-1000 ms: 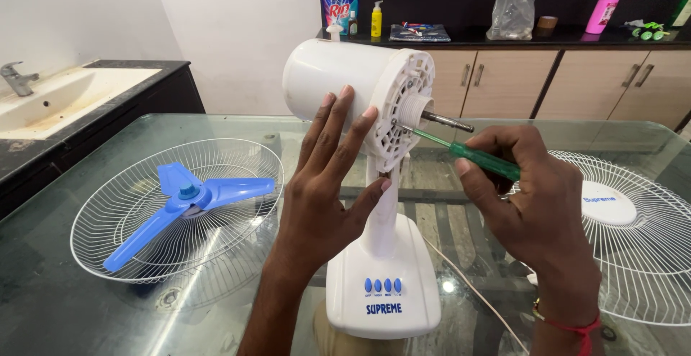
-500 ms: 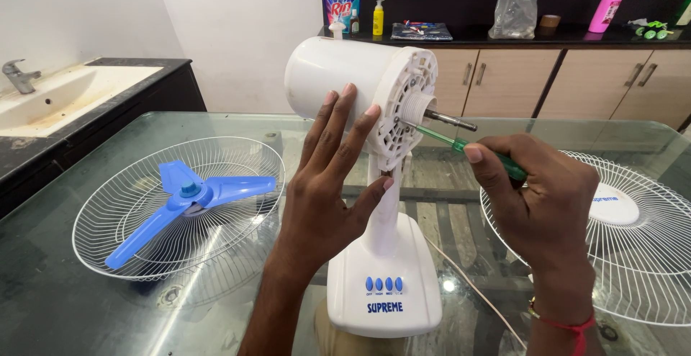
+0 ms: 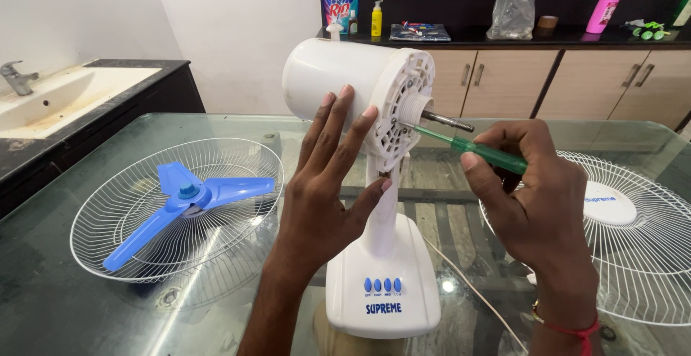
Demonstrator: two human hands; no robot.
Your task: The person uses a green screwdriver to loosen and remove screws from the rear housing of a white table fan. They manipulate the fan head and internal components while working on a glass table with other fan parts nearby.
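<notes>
Left of the left hand [image 3: 324, 183], a blue three-bladed fan blade [image 3: 183, 201] lies in a white wire grille [image 3: 115, 255]. That hand presses open-fingered against the white plastic fan motor housing [image 3: 338, 79]. The right hand [image 3: 536, 197] clamps a green-handled screwdriver [image 3: 471, 149], tip at the housing's front face; beyond its wrist another white wire grille [image 3: 640, 255] nears the glass tabletop [image 3: 57, 305] edge.

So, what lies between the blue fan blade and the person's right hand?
In the head view, the left hand and the white fan motor housing on its stand lie between the blue fan blade and the right hand.
</notes>
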